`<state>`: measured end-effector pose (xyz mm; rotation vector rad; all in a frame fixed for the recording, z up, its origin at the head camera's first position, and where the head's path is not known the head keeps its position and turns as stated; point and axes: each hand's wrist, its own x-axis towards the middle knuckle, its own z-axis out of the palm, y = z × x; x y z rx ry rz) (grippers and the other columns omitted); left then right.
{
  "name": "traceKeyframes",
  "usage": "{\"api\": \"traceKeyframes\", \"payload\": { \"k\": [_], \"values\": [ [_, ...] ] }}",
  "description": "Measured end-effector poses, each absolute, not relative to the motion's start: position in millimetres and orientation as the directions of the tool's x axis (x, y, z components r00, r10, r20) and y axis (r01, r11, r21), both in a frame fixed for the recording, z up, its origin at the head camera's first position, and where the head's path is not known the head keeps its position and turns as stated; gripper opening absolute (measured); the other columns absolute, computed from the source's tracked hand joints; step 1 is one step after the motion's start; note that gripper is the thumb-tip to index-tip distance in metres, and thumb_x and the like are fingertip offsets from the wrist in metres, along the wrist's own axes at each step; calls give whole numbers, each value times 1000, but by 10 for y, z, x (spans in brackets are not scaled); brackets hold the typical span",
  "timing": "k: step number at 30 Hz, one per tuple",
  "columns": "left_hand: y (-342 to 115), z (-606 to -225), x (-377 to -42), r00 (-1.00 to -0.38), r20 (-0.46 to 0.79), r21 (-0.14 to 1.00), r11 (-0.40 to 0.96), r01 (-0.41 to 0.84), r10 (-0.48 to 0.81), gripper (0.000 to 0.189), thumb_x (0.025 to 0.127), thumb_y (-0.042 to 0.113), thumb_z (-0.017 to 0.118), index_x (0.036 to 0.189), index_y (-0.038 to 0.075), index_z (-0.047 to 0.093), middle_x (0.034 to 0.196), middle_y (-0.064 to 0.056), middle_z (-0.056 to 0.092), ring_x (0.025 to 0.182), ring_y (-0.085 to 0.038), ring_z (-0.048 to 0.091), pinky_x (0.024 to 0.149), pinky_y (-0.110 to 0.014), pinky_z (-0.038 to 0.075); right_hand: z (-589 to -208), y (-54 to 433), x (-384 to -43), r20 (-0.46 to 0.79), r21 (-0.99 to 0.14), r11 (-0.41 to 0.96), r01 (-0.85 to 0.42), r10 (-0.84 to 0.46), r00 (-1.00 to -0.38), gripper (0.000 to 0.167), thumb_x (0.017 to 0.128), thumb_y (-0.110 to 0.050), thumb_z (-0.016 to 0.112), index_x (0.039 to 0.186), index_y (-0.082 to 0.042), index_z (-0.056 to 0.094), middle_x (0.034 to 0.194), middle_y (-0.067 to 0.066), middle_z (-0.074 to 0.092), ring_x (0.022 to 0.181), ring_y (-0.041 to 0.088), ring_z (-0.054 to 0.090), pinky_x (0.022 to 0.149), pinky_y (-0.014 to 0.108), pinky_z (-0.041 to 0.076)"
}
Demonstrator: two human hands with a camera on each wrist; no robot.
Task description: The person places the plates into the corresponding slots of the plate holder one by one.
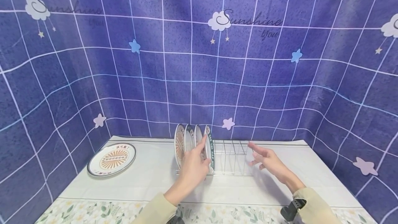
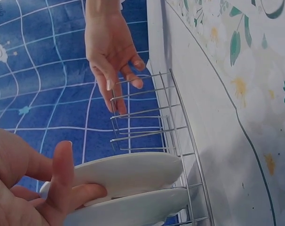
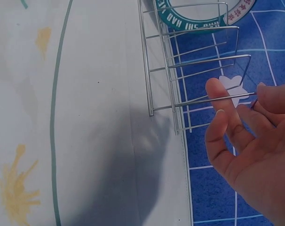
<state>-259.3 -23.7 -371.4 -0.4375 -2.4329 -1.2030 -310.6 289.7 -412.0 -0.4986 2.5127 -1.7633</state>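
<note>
A wire plate rack [image 1: 230, 154] stands on the table with several patterned plates upright in its left part. My left hand [image 1: 194, 163] is at the front of the rightmost, green-rimmed plate [image 1: 212, 151]. In the left wrist view, its thumb [image 2: 62, 169] overlaps that plate's edge, while a finger reaches into the gap beside the neighbouring white plate [image 2: 133, 209]. My right hand [image 1: 270, 163] is at the rack's right end. Thumb and index finger pinch the top of the end wire there in the right wrist view, and the other fingers [image 3: 217, 136] curl loosely below.
Flat on the table to the left lies another plate [image 1: 113, 159] with an orange sunburst centre. A floral cloth strip [image 1: 102, 213] runs along the white table's [image 1: 149, 182] front. Blue gridded fabric [image 1: 174, 65] hangs behind and at both sides.
</note>
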Motion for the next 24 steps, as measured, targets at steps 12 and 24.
{"api": "traceKeyframes", "payload": {
  "k": [12, 24],
  "values": [
    [-202, -3762, -2640, -878, 466, 710, 544, 447, 113, 84, 89, -7, 76, 163, 9, 40, 50, 4, 50, 34, -6, 47, 35, -26, 48, -4133, 2912, -3113, 153, -920, 309, -239, -278, -948, 56, 111, -19, 53, 162, -3, 36, 166, 20, 32, 99, 35, 72, 75, 37, 58],
    [-193, -3793, -2674, -855, 501, 673, 561, 482, 133, 83, 89, -7, 76, 162, 7, 41, 51, 5, 46, 37, -5, 41, 38, -23, 46, -4120, 2912, -3106, 159, -917, 314, -247, -280, -947, 56, 112, -18, 51, 162, -2, 35, 166, 20, 33, 101, 40, 72, 73, 35, 58]
  ]
}}
